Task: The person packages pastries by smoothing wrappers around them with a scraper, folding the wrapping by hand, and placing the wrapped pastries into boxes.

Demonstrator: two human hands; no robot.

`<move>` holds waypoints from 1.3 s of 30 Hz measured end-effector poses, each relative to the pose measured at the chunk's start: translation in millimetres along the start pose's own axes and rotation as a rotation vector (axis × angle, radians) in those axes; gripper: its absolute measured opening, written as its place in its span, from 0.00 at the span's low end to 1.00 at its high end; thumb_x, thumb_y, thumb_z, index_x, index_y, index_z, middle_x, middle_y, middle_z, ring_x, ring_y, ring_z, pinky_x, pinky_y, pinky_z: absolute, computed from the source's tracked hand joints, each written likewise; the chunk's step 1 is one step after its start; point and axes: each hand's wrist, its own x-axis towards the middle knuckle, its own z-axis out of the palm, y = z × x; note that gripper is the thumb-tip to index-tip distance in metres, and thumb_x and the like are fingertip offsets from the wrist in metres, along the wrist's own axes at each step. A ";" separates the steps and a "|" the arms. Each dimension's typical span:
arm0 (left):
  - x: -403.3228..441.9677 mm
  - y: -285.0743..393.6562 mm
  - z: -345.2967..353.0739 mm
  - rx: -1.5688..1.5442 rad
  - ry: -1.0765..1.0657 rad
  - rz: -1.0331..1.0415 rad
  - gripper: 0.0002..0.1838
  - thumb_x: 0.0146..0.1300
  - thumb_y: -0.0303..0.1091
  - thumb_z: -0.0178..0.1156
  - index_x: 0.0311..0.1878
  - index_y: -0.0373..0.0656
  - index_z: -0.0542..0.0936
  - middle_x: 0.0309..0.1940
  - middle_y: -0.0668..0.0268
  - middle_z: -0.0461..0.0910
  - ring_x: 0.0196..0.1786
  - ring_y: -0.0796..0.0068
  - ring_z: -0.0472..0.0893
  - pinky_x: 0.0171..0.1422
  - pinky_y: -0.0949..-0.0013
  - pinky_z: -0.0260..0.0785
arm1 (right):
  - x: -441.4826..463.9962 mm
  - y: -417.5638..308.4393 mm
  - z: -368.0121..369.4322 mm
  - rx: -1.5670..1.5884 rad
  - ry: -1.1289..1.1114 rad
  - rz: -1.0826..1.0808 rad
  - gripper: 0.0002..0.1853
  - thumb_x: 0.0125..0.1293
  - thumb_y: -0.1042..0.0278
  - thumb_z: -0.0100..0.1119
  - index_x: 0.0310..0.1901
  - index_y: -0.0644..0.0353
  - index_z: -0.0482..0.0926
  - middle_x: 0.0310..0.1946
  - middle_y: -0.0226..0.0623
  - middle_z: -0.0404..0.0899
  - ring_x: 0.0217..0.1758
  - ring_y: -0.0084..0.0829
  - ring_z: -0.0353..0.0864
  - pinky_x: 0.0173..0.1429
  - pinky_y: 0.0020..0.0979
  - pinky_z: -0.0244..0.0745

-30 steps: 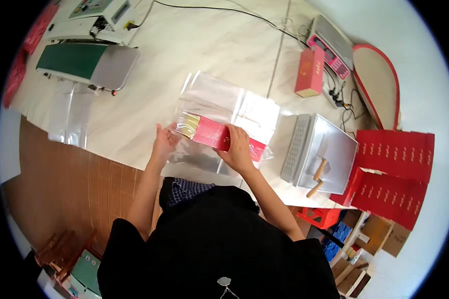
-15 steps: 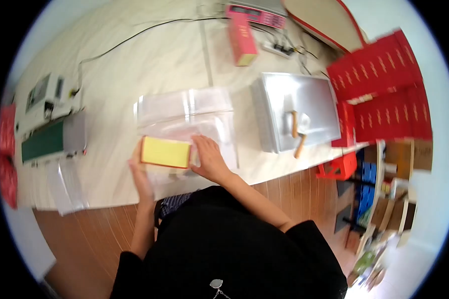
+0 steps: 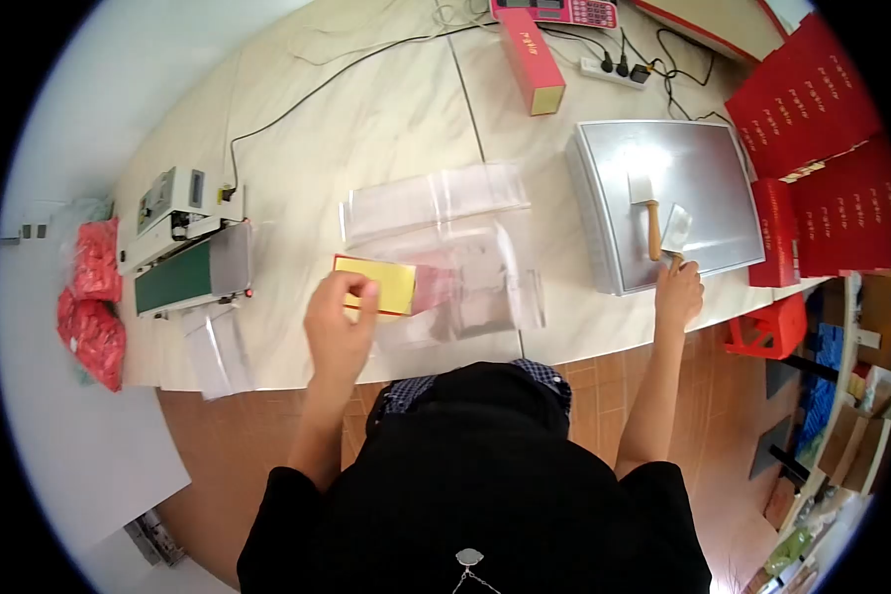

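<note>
I observe the left hand, its grip holding the box; the right hand, its grip holding a scraper over the tray on the tabletop.

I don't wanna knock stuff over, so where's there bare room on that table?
Bare tabletop lies between the conveyor machine and the central plastic sheets, nearer than the black cable. A narrower strip separates sheets and metal tray. Crowded: the tray's top, with two spatulas, and around the power strip.
</note>
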 end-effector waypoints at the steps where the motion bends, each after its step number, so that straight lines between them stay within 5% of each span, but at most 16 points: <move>1: 1.5 8.8 3.4 0.060 -0.070 0.028 0.12 0.65 0.38 0.64 0.35 0.38 0.77 0.30 0.61 0.79 0.36 0.63 0.79 0.44 0.64 0.70 | -1.3 -0.3 2.9 -0.007 -0.055 0.009 0.16 0.66 0.54 0.60 0.42 0.58 0.73 0.37 0.43 0.83 0.41 0.46 0.84 0.43 0.45 0.81; 7: -3.1 31.2 22.1 0.337 -0.230 0.111 0.13 0.60 0.40 0.67 0.34 0.39 0.78 0.30 0.61 0.81 0.36 0.62 0.82 0.41 0.61 0.72 | -11.6 -8.0 -12.4 0.410 0.054 0.110 0.15 0.73 0.56 0.53 0.45 0.62 0.73 0.34 0.51 0.84 0.34 0.51 0.83 0.39 0.47 0.77; 11: -5.7 27.7 26.9 0.352 -0.217 0.041 0.10 0.62 0.36 0.65 0.34 0.40 0.77 0.29 0.62 0.81 0.35 0.60 0.82 0.40 0.61 0.71 | -35.3 -25.1 -54.5 0.751 -0.065 0.032 0.14 0.75 0.57 0.51 0.48 0.61 0.74 0.34 0.51 0.83 0.34 0.52 0.83 0.38 0.45 0.76; 15: -6.0 20.4 20.4 0.337 -0.189 -0.023 0.07 0.65 0.32 0.62 0.33 0.41 0.76 0.32 0.63 0.82 0.35 0.58 0.82 0.39 0.61 0.71 | -71.4 -59.5 -79.6 1.030 -0.191 -0.662 0.09 0.70 0.67 0.58 0.46 0.62 0.78 0.35 0.48 0.82 0.37 0.50 0.81 0.40 0.43 0.75; 19: -6.5 3.1 21.6 0.319 -0.145 0.000 0.06 0.65 0.32 0.62 0.35 0.40 0.77 0.34 0.63 0.82 0.38 0.59 0.81 0.42 0.61 0.70 | -90.5 -91.2 -118.2 0.998 -0.408 -1.017 0.08 0.65 0.69 0.62 0.43 0.62 0.79 0.34 0.43 0.81 0.38 0.47 0.80 0.43 0.41 0.73; 23: -6.6 -9.1 23.5 0.375 -0.124 0.064 0.06 0.63 0.31 0.63 0.36 0.41 0.76 0.40 0.63 0.77 0.45 0.59 0.77 0.49 0.58 0.66 | -98.6 -108.2 -127.8 0.994 -0.400 -1.167 0.08 0.65 0.69 0.62 0.42 0.62 0.79 0.33 0.42 0.80 0.36 0.45 0.79 0.40 0.41 0.73; 34: -5.5 -9.6 17.1 0.326 -0.154 -0.003 0.08 0.59 0.30 0.66 0.37 0.40 0.76 0.42 0.63 0.76 0.47 0.59 0.76 0.51 0.58 0.66 | -111.4 -135.3 -163.0 0.830 -0.353 -1.243 0.07 0.64 0.68 0.63 0.40 0.60 0.78 0.27 0.38 0.78 0.27 0.42 0.79 0.30 0.39 0.73; 37: -4.2 -6.9 7.5 0.255 -0.113 0.092 0.09 0.58 0.30 0.66 0.38 0.41 0.77 0.41 0.64 0.76 0.47 0.61 0.76 0.51 0.60 0.66 | -116.0 -145.1 -168.4 0.733 -0.341 -1.284 0.07 0.65 0.67 0.63 0.40 0.59 0.78 0.27 0.37 0.79 0.27 0.41 0.80 0.29 0.38 0.73; 39: -1.5 -12.8 -0.8 0.102 -0.272 0.341 0.10 0.56 0.31 0.68 0.38 0.42 0.77 0.40 0.65 0.76 0.47 0.63 0.76 0.53 0.62 0.66 | -119.8 -153.0 -169.6 0.758 -0.340 -1.297 0.07 0.65 0.67 0.63 0.40 0.58 0.78 0.27 0.37 0.78 0.26 0.40 0.80 0.28 0.37 0.73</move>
